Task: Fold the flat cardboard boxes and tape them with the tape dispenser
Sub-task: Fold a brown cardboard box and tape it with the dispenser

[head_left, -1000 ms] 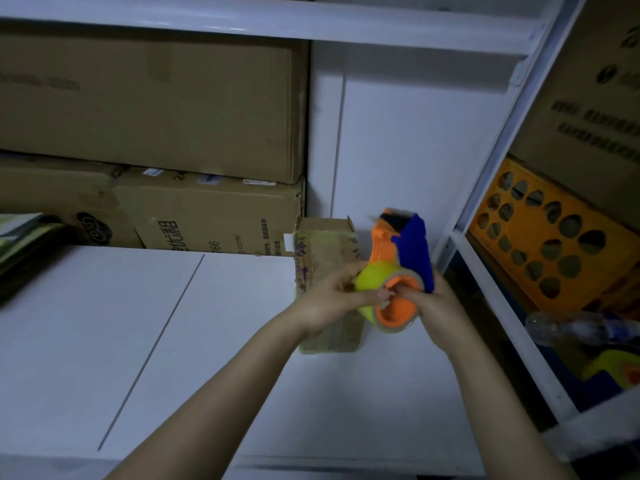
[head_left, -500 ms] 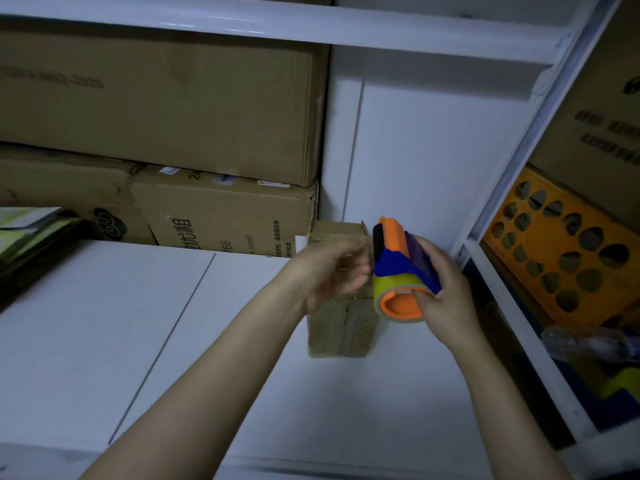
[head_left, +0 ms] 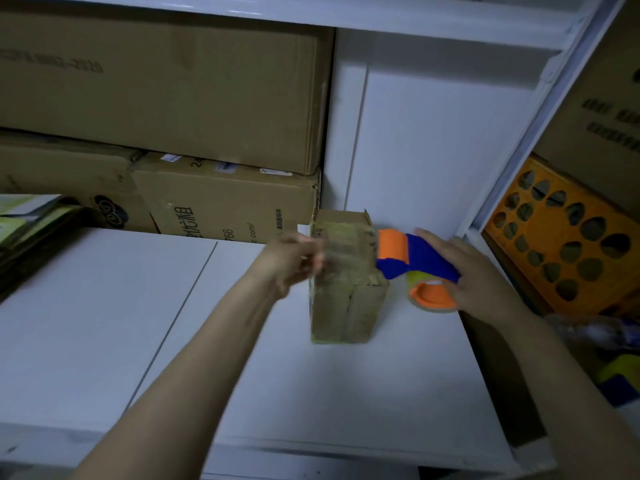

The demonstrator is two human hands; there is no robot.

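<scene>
a small brown box stands upright on a white shelf, near the back wall. the left hand is at the box's upper left edge, too blurred to tell whether its fingers pinch anything. the right hand grips an orange and blue dispenser, fingers laid over its blue handle, its orange nose against the box's upper right edge. big cartons are stacked behind and to the left, one just beside the box. a white post and an orange crate with holes stand close on the right.
</scene>
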